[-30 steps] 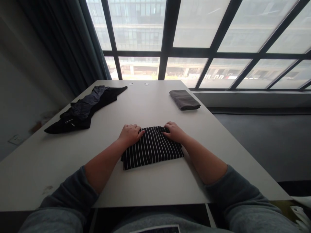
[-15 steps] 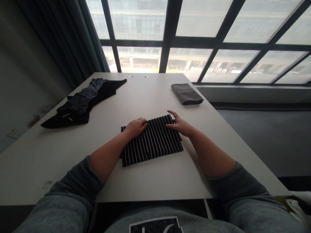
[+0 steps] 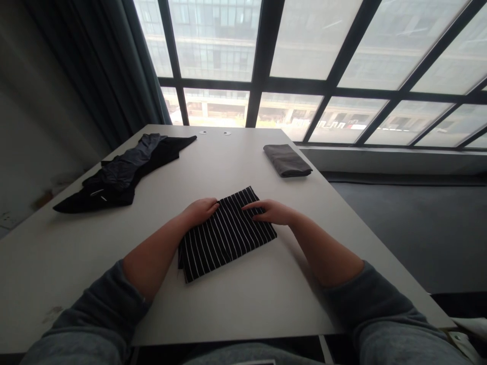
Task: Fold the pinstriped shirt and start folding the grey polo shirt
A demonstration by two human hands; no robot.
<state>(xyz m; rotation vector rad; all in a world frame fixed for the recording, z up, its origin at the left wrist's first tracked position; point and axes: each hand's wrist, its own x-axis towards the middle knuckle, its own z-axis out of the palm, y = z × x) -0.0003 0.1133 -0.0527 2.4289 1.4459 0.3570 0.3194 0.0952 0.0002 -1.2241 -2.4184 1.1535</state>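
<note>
A folded black garment with white stripes (image 3: 230,233) lies tilted on the white table in front of me. My left hand (image 3: 201,210) grips its far left edge, the fingers curled over the fabric and the thumb hidden from sight. Resting on the right part of the garment, my right hand (image 3: 274,212) is open, its index finger stretched out across the stripes. A bit of a lower layer shows at the garment's left edge.
On the far left of the table (image 3: 160,314) lies a rumpled black and dark grey garment (image 3: 125,172). A folded grey cloth (image 3: 288,161) sits near the right edge. Windows stand behind the table, with a dark curtain (image 3: 91,66) at the left.
The striped garment has turned counterclockwise, its right side now farther from me, and shifted slightly left. My right hand has slid from its right edge onto the top. The view has tilted up slightly.
</note>
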